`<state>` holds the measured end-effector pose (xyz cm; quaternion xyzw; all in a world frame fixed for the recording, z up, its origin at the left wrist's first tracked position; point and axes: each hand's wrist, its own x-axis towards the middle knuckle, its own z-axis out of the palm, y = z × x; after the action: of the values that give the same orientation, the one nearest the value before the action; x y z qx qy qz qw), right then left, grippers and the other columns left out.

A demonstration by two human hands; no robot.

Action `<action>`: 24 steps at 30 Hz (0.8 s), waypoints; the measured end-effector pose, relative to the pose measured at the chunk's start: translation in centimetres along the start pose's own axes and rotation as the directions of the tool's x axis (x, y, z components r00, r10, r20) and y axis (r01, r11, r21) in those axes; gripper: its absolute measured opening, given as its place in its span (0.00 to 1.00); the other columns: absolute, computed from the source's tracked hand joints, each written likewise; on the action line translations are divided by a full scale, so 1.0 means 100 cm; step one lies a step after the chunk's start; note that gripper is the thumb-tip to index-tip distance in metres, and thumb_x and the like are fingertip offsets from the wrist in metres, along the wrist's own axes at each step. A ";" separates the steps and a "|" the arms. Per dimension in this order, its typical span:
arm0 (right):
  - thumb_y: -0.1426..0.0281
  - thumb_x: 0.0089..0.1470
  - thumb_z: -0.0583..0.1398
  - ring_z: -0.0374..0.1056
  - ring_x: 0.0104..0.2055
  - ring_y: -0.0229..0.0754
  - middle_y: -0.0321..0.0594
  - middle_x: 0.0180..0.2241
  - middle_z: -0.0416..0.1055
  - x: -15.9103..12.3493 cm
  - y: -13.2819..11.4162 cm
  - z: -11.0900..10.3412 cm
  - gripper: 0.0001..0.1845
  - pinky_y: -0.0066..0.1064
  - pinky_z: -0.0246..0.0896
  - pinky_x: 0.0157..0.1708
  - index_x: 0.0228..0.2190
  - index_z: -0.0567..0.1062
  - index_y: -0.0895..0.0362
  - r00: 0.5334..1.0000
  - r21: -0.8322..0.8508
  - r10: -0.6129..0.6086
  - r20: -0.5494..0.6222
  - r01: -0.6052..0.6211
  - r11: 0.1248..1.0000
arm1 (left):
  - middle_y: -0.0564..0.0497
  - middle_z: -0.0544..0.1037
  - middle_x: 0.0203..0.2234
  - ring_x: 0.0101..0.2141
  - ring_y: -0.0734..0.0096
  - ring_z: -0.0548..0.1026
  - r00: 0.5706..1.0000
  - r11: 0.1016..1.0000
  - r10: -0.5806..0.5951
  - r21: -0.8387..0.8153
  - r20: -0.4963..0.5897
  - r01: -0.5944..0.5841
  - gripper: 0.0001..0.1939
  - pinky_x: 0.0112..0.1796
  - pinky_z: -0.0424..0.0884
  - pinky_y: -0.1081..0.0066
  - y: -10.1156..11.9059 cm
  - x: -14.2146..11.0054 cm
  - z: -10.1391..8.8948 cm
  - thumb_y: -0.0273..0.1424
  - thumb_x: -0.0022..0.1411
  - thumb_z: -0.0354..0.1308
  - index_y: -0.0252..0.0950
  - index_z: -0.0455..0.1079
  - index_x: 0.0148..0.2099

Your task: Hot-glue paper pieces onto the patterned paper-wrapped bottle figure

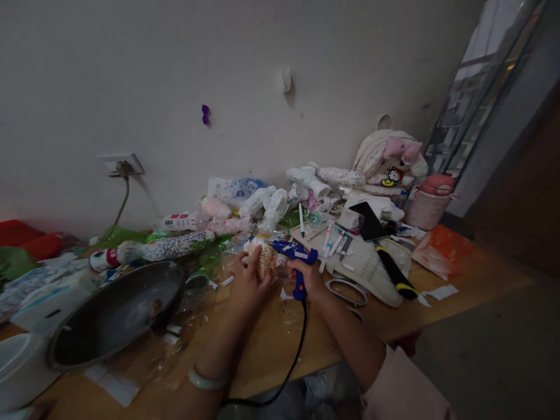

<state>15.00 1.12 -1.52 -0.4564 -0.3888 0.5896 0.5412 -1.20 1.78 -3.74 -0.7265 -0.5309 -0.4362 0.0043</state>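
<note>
My right hand (pixel 308 277) is closed around the handle of a blue hot glue gun (pixel 291 251), whose nozzle points left. Its black cord (pixel 301 338) hangs down and curves off to the lower left. With my left hand (pixel 249 280) I grip a small, rounded, beige bumpy-textured piece (pixel 265 259). The gun's tip is at the upper part of this piece; whether they touch I cannot tell. My fingers hide part of the beige piece. A scrap of white material (pixel 286 294) lies just below the gun.
A big dark metal basin (pixel 118 315) stands left. White speckled wrapped shapes (pixel 275 207) crowd the wall. Markers (pixel 335 242), scissors (pixel 347 291), a black tablet (pixel 368 220) and a yellow-and-black tool (pixel 396 271) lie right. Behind are a pink bottle (pixel 431 204) and a backpack (pixel 385 154).
</note>
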 end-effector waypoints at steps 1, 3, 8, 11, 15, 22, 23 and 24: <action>0.59 0.33 0.59 0.54 0.17 0.33 0.34 0.12 0.61 0.000 -0.001 0.000 0.14 0.27 0.48 0.18 0.10 0.66 0.56 1.000 -0.001 -0.006 -0.008 0.006 1.000 | 0.37 0.59 0.51 0.43 0.56 0.70 1.000 1.000 -0.005 -0.001 0.004 0.005 0.28 0.43 0.69 0.51 0.001 0.000 -0.001 0.36 0.58 0.55 0.37 0.60 0.61; 0.58 0.32 0.59 0.53 0.16 0.32 0.33 0.12 0.60 -0.001 -0.002 0.001 0.15 0.27 0.48 0.18 0.09 0.65 0.56 1.000 -0.006 -0.017 -0.018 0.017 1.000 | 0.37 0.59 0.51 0.44 0.55 0.69 1.000 1.000 -0.016 -0.002 0.016 0.016 0.29 0.45 0.68 0.51 0.002 0.001 -0.001 0.35 0.58 0.55 0.36 0.60 0.61; 0.58 0.32 0.59 0.52 0.15 0.32 0.32 0.11 0.57 -0.002 -0.004 0.002 0.17 0.27 0.46 0.17 0.08 0.63 0.56 1.000 -0.011 -0.013 0.001 0.013 1.000 | 0.35 0.58 0.52 0.45 0.54 0.69 0.999 1.000 -0.026 -0.010 0.034 0.027 0.29 0.46 0.67 0.50 0.004 0.001 -0.003 0.35 0.58 0.54 0.34 0.59 0.61; 0.57 0.32 0.59 0.52 0.15 0.32 0.32 0.12 0.59 -0.001 -0.002 0.001 0.15 0.27 0.46 0.17 0.11 0.66 0.56 1.000 -0.004 0.013 -0.004 -0.013 1.000 | 0.35 0.58 0.52 0.46 0.52 0.69 0.999 0.999 -0.033 -0.004 0.037 0.034 0.29 0.46 0.68 0.49 0.004 0.001 -0.003 0.35 0.58 0.54 0.34 0.60 0.61; 0.58 0.32 0.61 0.58 0.19 0.35 0.35 0.16 0.65 0.002 0.003 -0.002 0.14 0.27 0.51 0.20 0.13 0.70 0.57 1.000 0.012 0.013 0.001 -0.013 1.000 | 0.36 0.59 0.51 0.48 0.51 0.68 1.000 0.999 -0.029 -0.014 0.008 0.029 0.29 0.46 0.67 0.49 0.002 0.001 -0.002 0.35 0.57 0.55 0.35 0.59 0.60; 0.60 0.32 0.61 0.60 0.22 0.35 0.36 0.18 0.68 0.003 0.004 -0.003 0.13 0.26 0.52 0.21 0.14 0.72 0.57 1.000 0.012 0.003 -0.022 -0.002 1.000 | 0.38 0.60 0.50 0.46 0.54 0.69 0.999 0.999 -0.035 -0.006 -0.010 0.035 0.28 0.47 0.67 0.51 0.002 0.001 -0.001 0.34 0.57 0.55 0.35 0.59 0.60; 0.60 0.32 0.61 0.61 0.22 0.35 0.36 0.18 0.68 0.003 0.003 -0.003 0.13 0.26 0.52 0.21 0.14 0.71 0.57 1.000 0.024 0.002 -0.025 -0.002 1.000 | 0.38 0.59 0.51 0.45 0.55 0.70 0.999 0.999 -0.036 -0.007 -0.001 0.036 0.28 0.46 0.67 0.51 0.002 0.001 -0.001 0.34 0.57 0.55 0.34 0.59 0.60; 0.60 0.32 0.61 0.61 0.21 0.35 0.35 0.17 0.67 0.002 0.003 -0.003 0.13 0.26 0.52 0.21 0.14 0.71 0.57 1.000 0.031 0.003 -0.030 -0.002 1.000 | 0.38 0.59 0.51 0.44 0.56 0.70 0.999 0.999 -0.036 -0.011 0.006 0.036 0.28 0.46 0.68 0.50 0.002 0.001 -0.001 0.34 0.57 0.54 0.34 0.59 0.60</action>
<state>15.16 1.29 -1.90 -0.4573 -0.3709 0.5894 0.5531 -1.15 1.73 -3.54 -0.7181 -0.5416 -0.4370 -0.0089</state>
